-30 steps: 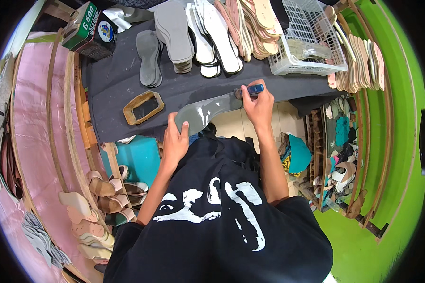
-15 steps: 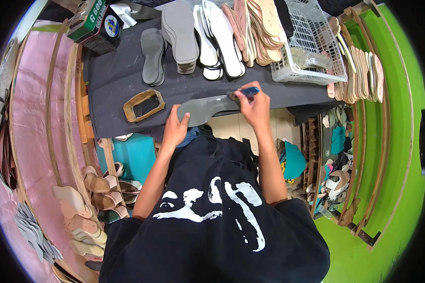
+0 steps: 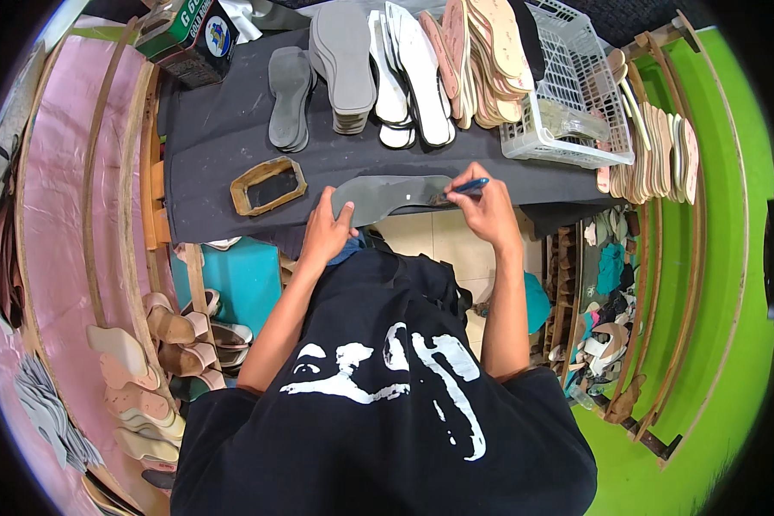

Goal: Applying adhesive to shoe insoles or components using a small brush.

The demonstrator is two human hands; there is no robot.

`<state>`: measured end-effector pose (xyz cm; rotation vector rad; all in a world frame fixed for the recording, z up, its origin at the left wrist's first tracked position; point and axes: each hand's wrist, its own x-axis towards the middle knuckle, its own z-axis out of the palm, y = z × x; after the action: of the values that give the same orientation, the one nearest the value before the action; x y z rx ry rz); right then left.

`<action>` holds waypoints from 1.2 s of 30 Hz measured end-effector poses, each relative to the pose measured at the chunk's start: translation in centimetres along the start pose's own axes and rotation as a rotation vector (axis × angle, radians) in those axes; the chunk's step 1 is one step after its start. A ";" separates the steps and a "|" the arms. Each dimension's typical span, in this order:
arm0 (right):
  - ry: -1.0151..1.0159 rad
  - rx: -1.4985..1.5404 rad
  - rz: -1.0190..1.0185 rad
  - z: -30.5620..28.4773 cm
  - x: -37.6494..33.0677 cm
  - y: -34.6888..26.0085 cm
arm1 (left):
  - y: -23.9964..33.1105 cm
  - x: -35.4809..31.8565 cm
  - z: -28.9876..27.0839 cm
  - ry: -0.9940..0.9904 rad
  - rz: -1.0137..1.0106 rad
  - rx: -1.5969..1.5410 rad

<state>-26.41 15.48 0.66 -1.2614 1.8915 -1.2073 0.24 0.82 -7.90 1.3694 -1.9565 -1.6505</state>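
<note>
A grey shoe insole [image 3: 374, 196] lies along the near edge of the dark-covered table. My left hand [image 3: 328, 228] is closed on its left end, thumb on top and fingers at the far side. My right hand [image 3: 488, 211] pinches a blue-handled brush [image 3: 470, 185], its tip down at the insole's right end. The surface there looks darker and shinier, with a small pale spot near the middle. Left of the insole stands an open, elongated tray [image 3: 242, 191] with a tan, crusted rim and a dark inside.
Along the table's far side lie dark grey insoles [image 3: 289, 95], lighter grey ones [image 3: 344, 60], white ones [image 3: 417, 69] and tan ones [image 3: 494, 52]. A white plastic basket [image 3: 568, 150] stands at the right, a green-and-black can [image 3: 189, 52] at the far left. Wooden racks hold shoe parts on both sides.
The brush has moved from the insole's far edge toward its right end, and its handle leans lower. My left hand keeps its hold on the other end. The whole view has shifted slightly.
</note>
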 end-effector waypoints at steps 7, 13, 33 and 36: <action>0.052 -0.066 0.045 0.6 -1.7 0.4 | 0.1 0.8 0.4 0.006 0.089 -0.034; 0.183 -0.039 0.020 1.4 -2.3 0.9 | -1.2 1.4 0.3 -0.002 0.115 0.034; 0.168 -0.220 -0.137 2.4 2.4 0.8 | 1.6 3.6 -1.2 -0.153 0.047 -0.066; 0.086 -0.256 -0.288 5.1 3.4 -0.1 | 1.7 3.5 -0.9 -0.096 0.059 0.053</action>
<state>-23.59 10.43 -1.33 -1.6913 2.0266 -1.2032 -1.87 -2.52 -7.39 1.2600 -2.0878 -1.6783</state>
